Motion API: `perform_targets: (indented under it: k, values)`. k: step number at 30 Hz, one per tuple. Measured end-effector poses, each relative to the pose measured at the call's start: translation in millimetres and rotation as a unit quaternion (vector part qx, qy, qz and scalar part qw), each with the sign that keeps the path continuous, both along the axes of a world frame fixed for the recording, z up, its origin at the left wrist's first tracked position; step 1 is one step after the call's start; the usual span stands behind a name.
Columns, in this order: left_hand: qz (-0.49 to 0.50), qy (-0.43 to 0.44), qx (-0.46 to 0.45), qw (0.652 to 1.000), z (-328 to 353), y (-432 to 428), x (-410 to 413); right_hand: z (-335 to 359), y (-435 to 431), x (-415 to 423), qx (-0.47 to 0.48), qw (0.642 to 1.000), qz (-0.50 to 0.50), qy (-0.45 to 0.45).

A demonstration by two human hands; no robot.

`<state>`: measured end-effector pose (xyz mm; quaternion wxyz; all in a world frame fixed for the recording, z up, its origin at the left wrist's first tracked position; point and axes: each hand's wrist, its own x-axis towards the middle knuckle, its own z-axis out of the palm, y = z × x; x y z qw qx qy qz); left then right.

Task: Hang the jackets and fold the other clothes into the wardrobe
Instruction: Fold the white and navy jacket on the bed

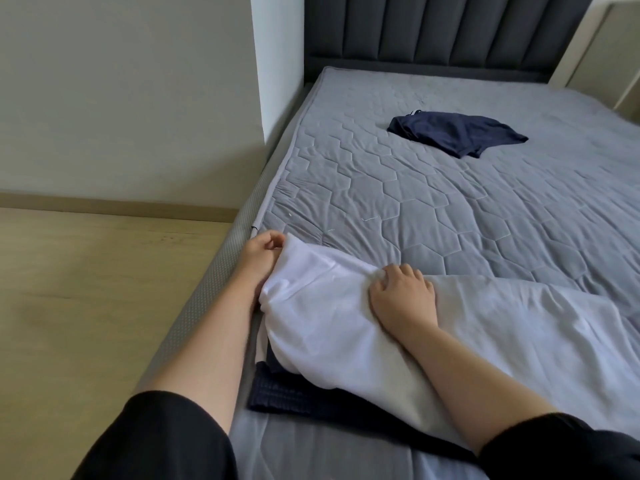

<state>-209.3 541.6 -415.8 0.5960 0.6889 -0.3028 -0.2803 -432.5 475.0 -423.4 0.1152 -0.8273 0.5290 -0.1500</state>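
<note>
Count: one white garment (329, 323), two navy garments (457, 133) (287, 393). The left hand (259, 252) pinches its white corner; the right hand (403, 299), fingers curled, clutches its fold.

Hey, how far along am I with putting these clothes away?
Done: nothing visibly; no wardrobe is in view. In hand: the left hand and right hand grip the white garment, partly turned over on the bed. Still to do: the navy garment lies crumpled farther up the bed, and a dark textured garment sits under the white one; I cannot tell if it is folded.
</note>
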Motion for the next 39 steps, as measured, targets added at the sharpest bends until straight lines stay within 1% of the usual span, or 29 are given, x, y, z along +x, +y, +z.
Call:
perform_targets:
  k: [2, 4, 5, 6, 9, 10, 11, 13, 15, 16, 17, 18, 20, 21, 23, 25, 27, 29, 31, 33, 35, 37, 39]
  values:
    - [0.096, 0.065, -0.014, 0.993, -2, 1, 2, 3, -3, -2, 0.015, 1.000, -0.003, -0.019]
    - [0.157, 0.166, -0.066, 0.971, 3, 2, 5, 2, 0, -3, 0.000, 1.000, -0.012, -0.022]
    - [0.159, 0.187, -0.071, 0.967, 5, 3, 7, 0, 3, -3, -0.017, 1.000, -0.014, -0.019]
    - [0.142, 0.185, -0.051, 0.971, 7, 3, 8, -2, 6, -2, -0.037, 0.999, -0.014, -0.014]
    - [0.060, 0.180, 0.061, 0.980, 20, 4, 5, -5, 10, -1, -0.078, 0.997, -0.015, 0.006]
    - [0.033, 0.170, 0.092, 0.981, 25, 1, 5, -5, 9, 0, -0.083, 0.996, -0.016, 0.012]
    - [0.005, 0.141, 0.119, 0.983, 30, -1, 5, -5, 10, 0, -0.084, 0.996, -0.018, 0.016]
    - [-0.025, 0.046, 0.180, 0.982, 35, -7, -1, -6, 9, 0, -0.083, 0.996, -0.017, 0.019]
    - [-0.031, -0.053, 0.229, 0.971, 31, -8, -8, -5, 9, -1, -0.081, 0.997, -0.012, 0.006]
    - [-0.032, -0.081, 0.237, 0.968, 27, -5, -10, -5, 9, -2, -0.079, 0.997, -0.010, -0.007]
    - [-0.029, -0.092, 0.224, 0.970, 22, -2, -10, -4, 9, -3, -0.078, 0.997, -0.010, -0.024]
    - [-0.019, -0.090, 0.190, 0.977, 17, 3, -10, -3, 9, -5, -0.075, 0.996, -0.011, -0.039]
    - [0.031, -0.085, 0.116, 0.989, 7, 15, -9, 0, 10, -6, -0.060, 0.997, -0.015, -0.049]
    - [0.058, -0.096, 0.099, 0.989, 4, 20, -10, 1, 11, -6, -0.049, 0.998, -0.014, -0.033]
    - [0.078, -0.111, 0.109, 0.985, 1, 24, -13, 3, 17, -6, -0.025, 1.000, -0.006, 0.017]
    - [0.058, -0.091, 0.135, 0.985, 5, 24, -15, 4, 29, -6, 0.009, 1.000, 0.011, 0.027]
    - [0.016, -0.061, 0.166, 0.984, 13, 26, -16, 2, 46, -9, 0.025, 0.998, 0.055, 0.021]
    - [-0.028, -0.034, 0.219, 0.975, 19, 33, -18, -3, 66, -16, 0.005, 0.992, 0.115, 0.043]
    - [-0.068, 0.020, 0.250, 0.966, 21, 45, -22, -6, 77, -27, -0.015, 0.986, 0.154, 0.066]
    - [-0.116, 0.113, 0.247, 0.955, 21, 58, -26, -4, 78, -36, -0.016, 0.985, 0.154, 0.071]
    - [-0.175, 0.189, 0.248, 0.934, 24, 73, -31, -1, 77, -46, -0.003, 0.989, 0.123, 0.078]
    - [-0.215, 0.224, 0.247, 0.918, 25, 84, -35, 2, 77, -55, 0.019, 0.992, 0.093, 0.080]
    - [-0.220, 0.235, 0.237, 0.917, 27, 91, -41, 5, 79, -62, 0.046, 0.994, 0.080, 0.060]
